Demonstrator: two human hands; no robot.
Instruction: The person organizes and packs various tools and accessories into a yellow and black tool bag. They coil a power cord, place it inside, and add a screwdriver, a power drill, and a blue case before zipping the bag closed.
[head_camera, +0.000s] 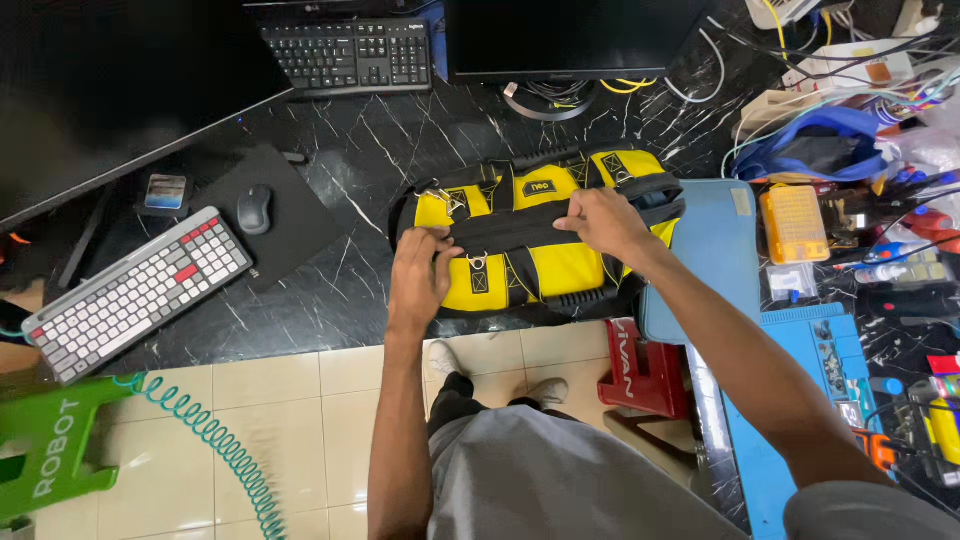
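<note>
Both my hands are on the yellow-and-black tool bag (530, 235), which sits on the black marble desk (350, 160) at its front edge, just left of the blue mat (715, 240). Left hand (420, 275) fingers curled over the bag's black top band near a metal ring; right hand (605, 222) pinching the same band further right. Looks like both are clamped on fabric, but fingertips are partly hidden. Grey keyboard (140, 290) and mouse (254, 208) sit well left.
</note>
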